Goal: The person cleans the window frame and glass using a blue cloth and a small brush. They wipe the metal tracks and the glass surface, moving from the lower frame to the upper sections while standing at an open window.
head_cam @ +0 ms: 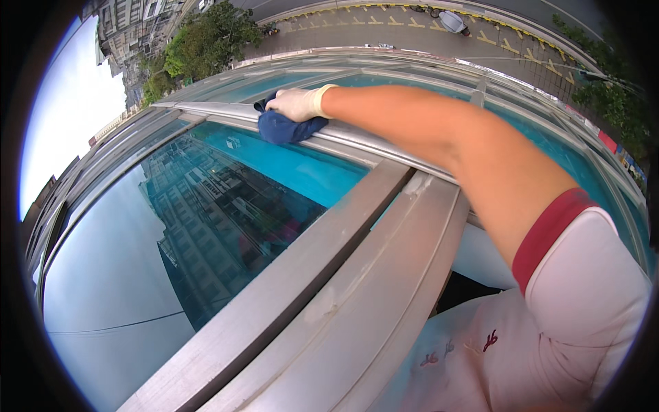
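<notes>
My right hand (297, 104), in a thin pale glove with a rolled cuff, grips a bunched dark blue cloth (280, 127). The cloth rests on the rounded metal rail (370, 147) along the outer edge of a window frame. Its lower folds hang over the top of a tinted glass pane (242, 216), which reflects buildings and sky. My bare right forearm stretches over the rail from a white sleeve with a red band. My left hand is out of view.
Wide metal frame bars (329, 309) cross in front of my chest, with a dark gap between them. More teal glass panels (535, 139) lie beyond the rail. Far below are a paved street (329, 31) with yellow markings, a parked covered scooter (453, 22) and trees (206, 44).
</notes>
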`<state>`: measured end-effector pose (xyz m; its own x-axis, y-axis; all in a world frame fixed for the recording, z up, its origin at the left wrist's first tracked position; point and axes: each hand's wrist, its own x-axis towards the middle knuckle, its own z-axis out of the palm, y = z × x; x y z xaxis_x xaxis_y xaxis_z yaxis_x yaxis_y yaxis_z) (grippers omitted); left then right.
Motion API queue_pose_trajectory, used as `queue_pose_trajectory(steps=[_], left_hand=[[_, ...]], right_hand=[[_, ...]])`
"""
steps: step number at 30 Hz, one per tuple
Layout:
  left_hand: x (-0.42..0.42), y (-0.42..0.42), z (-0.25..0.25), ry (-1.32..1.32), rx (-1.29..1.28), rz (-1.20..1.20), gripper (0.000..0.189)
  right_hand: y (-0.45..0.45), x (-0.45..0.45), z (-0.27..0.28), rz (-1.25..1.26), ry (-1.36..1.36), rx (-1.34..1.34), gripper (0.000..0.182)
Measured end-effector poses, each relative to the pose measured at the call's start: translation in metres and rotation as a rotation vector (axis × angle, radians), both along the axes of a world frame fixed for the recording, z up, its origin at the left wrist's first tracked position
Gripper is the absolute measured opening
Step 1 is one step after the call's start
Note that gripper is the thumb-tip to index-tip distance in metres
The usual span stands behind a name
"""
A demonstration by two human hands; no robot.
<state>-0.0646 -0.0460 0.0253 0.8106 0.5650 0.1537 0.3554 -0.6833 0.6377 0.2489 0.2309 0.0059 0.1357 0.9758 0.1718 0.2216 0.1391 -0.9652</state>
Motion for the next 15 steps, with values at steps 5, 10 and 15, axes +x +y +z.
queue_pose_trajectory(steps=[5, 10, 15], left_hand=[[-0.014, -0.007, 0.001, 0.005, -0.002, 0.062, 0.01], [-0.02, -0.016, 0.005, 0.021, -0.015, 0.082, 0.009], [-0.016, -0.014, -0.006, -0.001, -0.045, 0.054, 0.008]], right_hand=[[-0.164, -0.012, -0.032, -0.071, 0.068, 0.249, 0.042], [-0.4, 0.017, -0.004, -0.043, 0.084, -0.083, 0.051], [-0.56, 0.026, 0.03, -0.209, 0.24, -0.563, 0.048]])
